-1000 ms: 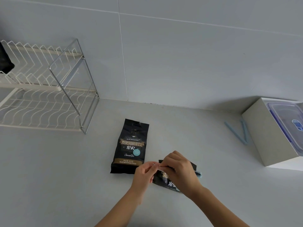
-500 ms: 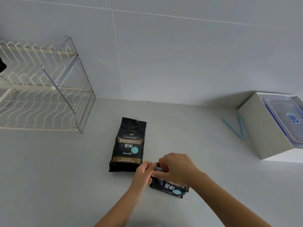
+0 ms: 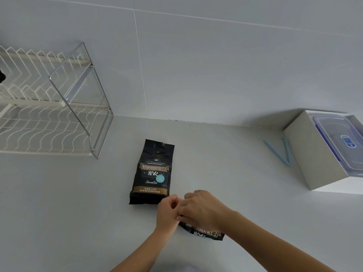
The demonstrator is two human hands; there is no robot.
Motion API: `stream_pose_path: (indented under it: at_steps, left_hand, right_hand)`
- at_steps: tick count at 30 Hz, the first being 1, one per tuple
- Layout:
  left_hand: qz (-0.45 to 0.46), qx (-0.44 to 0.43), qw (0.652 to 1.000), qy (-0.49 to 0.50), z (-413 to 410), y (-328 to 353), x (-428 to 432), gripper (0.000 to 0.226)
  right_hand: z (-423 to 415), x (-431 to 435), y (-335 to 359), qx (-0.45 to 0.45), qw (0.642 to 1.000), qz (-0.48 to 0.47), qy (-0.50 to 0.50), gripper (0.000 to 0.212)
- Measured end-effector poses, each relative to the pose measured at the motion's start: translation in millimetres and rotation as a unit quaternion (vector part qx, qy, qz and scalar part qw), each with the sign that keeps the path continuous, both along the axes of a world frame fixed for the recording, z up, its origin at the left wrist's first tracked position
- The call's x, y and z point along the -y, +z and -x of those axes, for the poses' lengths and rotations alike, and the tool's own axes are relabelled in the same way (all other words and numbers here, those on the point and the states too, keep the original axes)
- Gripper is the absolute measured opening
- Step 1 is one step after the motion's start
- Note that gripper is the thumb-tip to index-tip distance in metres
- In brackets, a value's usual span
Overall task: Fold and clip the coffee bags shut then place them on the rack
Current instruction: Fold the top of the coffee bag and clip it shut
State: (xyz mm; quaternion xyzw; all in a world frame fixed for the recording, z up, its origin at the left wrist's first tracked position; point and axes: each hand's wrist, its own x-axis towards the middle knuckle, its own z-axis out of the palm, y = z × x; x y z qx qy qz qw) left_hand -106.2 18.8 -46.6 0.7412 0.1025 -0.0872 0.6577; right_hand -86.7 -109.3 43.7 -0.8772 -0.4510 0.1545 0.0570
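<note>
A black coffee bag [image 3: 152, 173] lies flat on the white counter, its top pointing towards the wall. A second black coffee bag [image 3: 204, 231] sits nearer to me, mostly hidden under my hands. My left hand [image 3: 167, 211] pinches the bag's left top corner. My right hand [image 3: 202, 209] covers and grips its folded top. The clip there is hidden by my fingers. A light blue clip [image 3: 280, 152] lies open in a V at the right. The white wire rack [image 3: 49, 107] stands at the left against the wall.
A white box [image 3: 314, 160] holding a clear lidded plastic container [image 3: 341, 142] stands at the right, just beyond the blue clip. A dark object [image 3: 2, 76] shows at the rack's left edge. The tiled wall runs behind the counter.
My hands and the near bag have drawn slightly closer to me and lower. The blue clip end seen beside my right hand a second ago is now covered.
</note>
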Motion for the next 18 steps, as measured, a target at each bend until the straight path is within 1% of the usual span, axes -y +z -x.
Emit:
stream_pose_path:
  at_steps: [2,4,5,8,11,13,15,17,18]
  left_hand:
    - [-0.016,0.016,1.0,0.006,2.0,1.5,1.3,0.025]
    - [-0.033,0.019,0.999,0.013,3.8,1.7,0.0,0.025]
    - [-0.037,0.015,0.999,0.019,4.6,0.9,-1.6,0.029]
    - [-0.037,-0.003,0.999,0.028,5.2,-3.7,-6.5,0.042]
    - [-0.042,-0.025,0.998,0.042,1.0,-5.9,-7.7,0.036]
    - [-0.042,-0.038,0.998,0.035,-2.1,-3.5,-6.1,0.032]
    - [-0.057,-0.065,0.996,-0.002,-6.4,2.6,-5.3,0.033]
    - [-0.088,-0.091,0.989,-0.073,-11.6,14.0,-4.7,0.034]
    - [-0.111,-0.088,0.984,-0.106,-13.2,20.8,-3.6,0.033]
  right_hand:
    - [1.8,1.4,0.7,0.007,1.0,-0.012,0.015,0.028]
    - [5.3,-0.3,-1.3,0.042,0.998,-0.034,0.017,0.023]
    - [6.3,-1.8,-1.3,0.048,0.998,-0.042,0.009,0.022]
    - [3.5,-5.3,6.0,0.013,0.998,-0.047,-0.046,0.022]
    - [-4.9,4.0,19.9,-0.037,0.987,-0.072,-0.14,0.021]
    - [-9.0,21.4,26.7,-0.067,0.983,-0.043,-0.166,0.027]
    - [-8.4,45.6,30.2,-0.119,0.972,0.017,-0.202,0.034]
    - [-4.8,68.4,30.7,-0.165,0.951,0.056,-0.256,0.03]
    - [-2.1,77.0,29.7,-0.177,0.942,0.058,-0.279,0.027]
